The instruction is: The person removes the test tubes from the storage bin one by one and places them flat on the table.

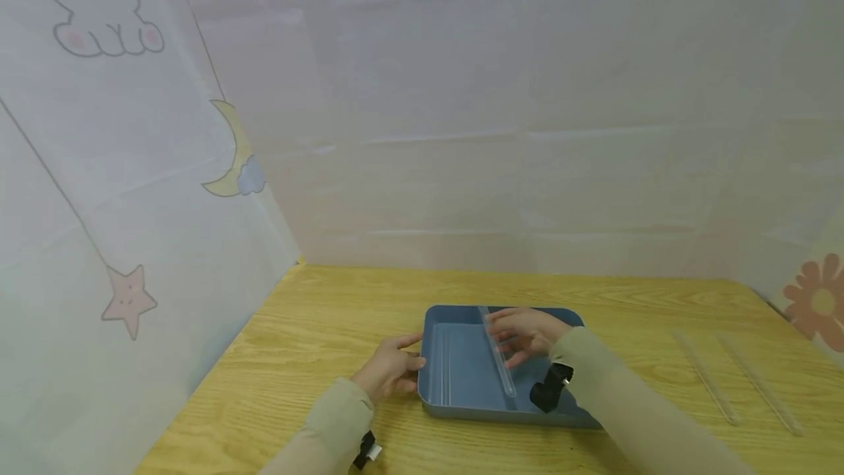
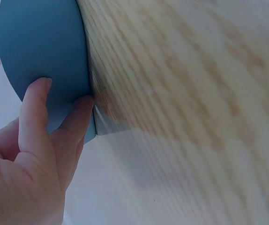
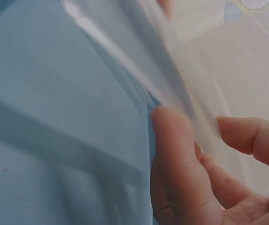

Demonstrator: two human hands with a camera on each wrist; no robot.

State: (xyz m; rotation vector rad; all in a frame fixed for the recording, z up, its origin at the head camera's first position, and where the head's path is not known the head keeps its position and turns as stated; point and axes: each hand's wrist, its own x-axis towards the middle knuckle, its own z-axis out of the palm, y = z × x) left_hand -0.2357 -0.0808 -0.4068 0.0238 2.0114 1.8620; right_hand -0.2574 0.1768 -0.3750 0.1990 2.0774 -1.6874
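Observation:
A shallow blue tray (image 1: pixel 464 358) sits on the wooden table. Over it, my right hand (image 1: pixel 527 332) pinches a clear tube (image 1: pixel 501 361) between thumb and fingers, and the tube slants across the tray with its rounded end toward me. In the right wrist view the see-through tube (image 3: pixel 125 51) runs up from the fingertips (image 3: pixel 172 122). Inside the tray, along its left side, lie clear tubes (image 1: pixel 445 369). My left hand (image 1: pixel 390 366) is at the tray's left end; in the left wrist view its extended fingers (image 2: pixel 37 110) touch the outer wall (image 2: pixel 45 42).
To the right of the tray, two more clear tubes (image 1: pixel 708 380) lie side by side on the yellow wood table (image 1: pixel 633 380). A pale sheet (image 1: pixel 461 130) with cartoon prints hangs behind and at the sides of the table.

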